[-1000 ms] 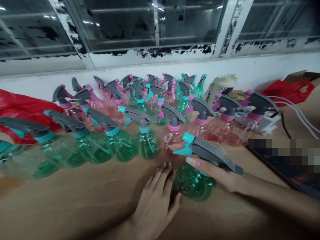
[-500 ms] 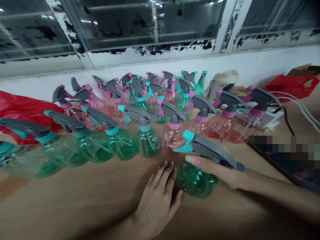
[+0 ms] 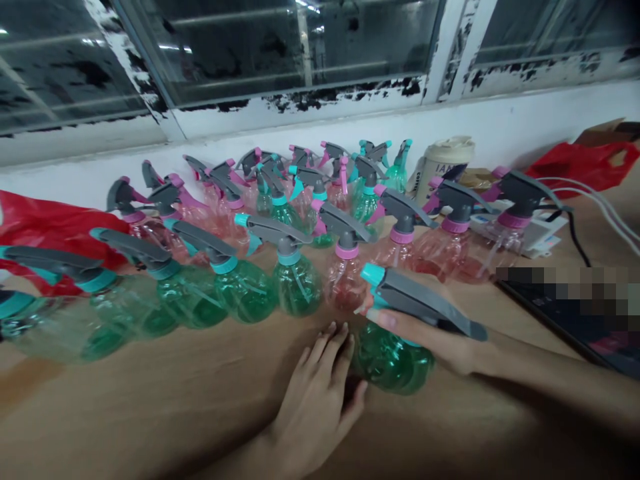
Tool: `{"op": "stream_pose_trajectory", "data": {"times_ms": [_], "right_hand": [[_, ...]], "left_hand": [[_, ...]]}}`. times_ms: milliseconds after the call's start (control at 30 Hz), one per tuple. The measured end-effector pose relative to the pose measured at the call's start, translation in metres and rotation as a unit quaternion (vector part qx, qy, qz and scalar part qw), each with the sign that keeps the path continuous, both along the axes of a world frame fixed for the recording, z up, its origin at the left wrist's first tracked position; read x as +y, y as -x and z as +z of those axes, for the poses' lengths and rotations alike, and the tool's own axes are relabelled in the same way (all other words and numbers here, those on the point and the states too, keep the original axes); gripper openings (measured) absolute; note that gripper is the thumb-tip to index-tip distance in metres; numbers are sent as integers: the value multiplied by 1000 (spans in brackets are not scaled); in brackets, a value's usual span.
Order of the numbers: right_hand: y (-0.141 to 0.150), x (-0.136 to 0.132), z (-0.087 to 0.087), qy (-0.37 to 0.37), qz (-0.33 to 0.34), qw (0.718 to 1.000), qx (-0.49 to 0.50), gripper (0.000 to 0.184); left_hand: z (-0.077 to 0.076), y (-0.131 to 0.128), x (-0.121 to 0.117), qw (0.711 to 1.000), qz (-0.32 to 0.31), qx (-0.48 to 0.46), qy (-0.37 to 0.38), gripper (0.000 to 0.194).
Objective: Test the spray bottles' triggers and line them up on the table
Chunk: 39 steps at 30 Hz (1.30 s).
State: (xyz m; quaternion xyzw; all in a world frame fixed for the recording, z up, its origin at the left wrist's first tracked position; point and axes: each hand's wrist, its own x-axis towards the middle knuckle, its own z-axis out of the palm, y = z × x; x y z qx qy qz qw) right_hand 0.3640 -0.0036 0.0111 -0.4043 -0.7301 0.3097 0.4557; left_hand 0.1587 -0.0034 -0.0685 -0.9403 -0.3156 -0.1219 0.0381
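A green spray bottle (image 3: 393, 363) with a grey and teal trigger head (image 3: 420, 303) stands on the wooden table (image 3: 150, 407) in front of me. My right hand (image 3: 430, 337) is wrapped round its neck, under the trigger head. My left hand (image 3: 315, 400) rests flat against the bottle's left side, fingers stretched out and together. Behind it stand several rows of green spray bottles (image 3: 295, 280) and pink spray bottles (image 3: 345, 277), all with grey heads.
A red plastic bag (image 3: 45, 233) lies at the left, another red bag (image 3: 580, 163) at the far right. A cream lidded jar (image 3: 443, 167), a white box with cables (image 3: 537, 233) and a dark flat device (image 3: 575, 313) sit at the right. A window wall runs behind.
My right hand has closed tighter on the bottle's neck, the forefinger drawn back under the trigger. The view has tilted slightly. The left hand has stayed in place.
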Motion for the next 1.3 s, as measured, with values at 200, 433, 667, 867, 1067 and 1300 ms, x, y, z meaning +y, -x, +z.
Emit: {"op": "stream_pose_trajectory", "data": {"times_ms": [200, 433, 667, 867, 1067, 1300], "right_hand": [[2, 2, -1, -5, -1, 1000, 19, 15], [1, 2, -4, -12, 7, 999, 42, 12], [3, 2, -1, -29, -22, 999, 13, 11], [2, 1, -4, 1, -3, 1000, 24, 21], [2, -1, -5, 26, 5, 998, 49, 30], [4, 0, 3, 9, 10, 999, 48, 14]], "left_hand": [[-1, 1, 1, 1000, 5, -10, 3, 47], [-1, 1, 1, 1000, 1, -29, 6, 44], [1, 0, 0, 1000, 2, -21, 3, 45], [0, 0, -1, 1000, 1, -18, 4, 46], [-2, 0, 0, 1000, 6, -29, 5, 45], [-1, 0, 0, 1000, 4, -27, 2, 44]]}}
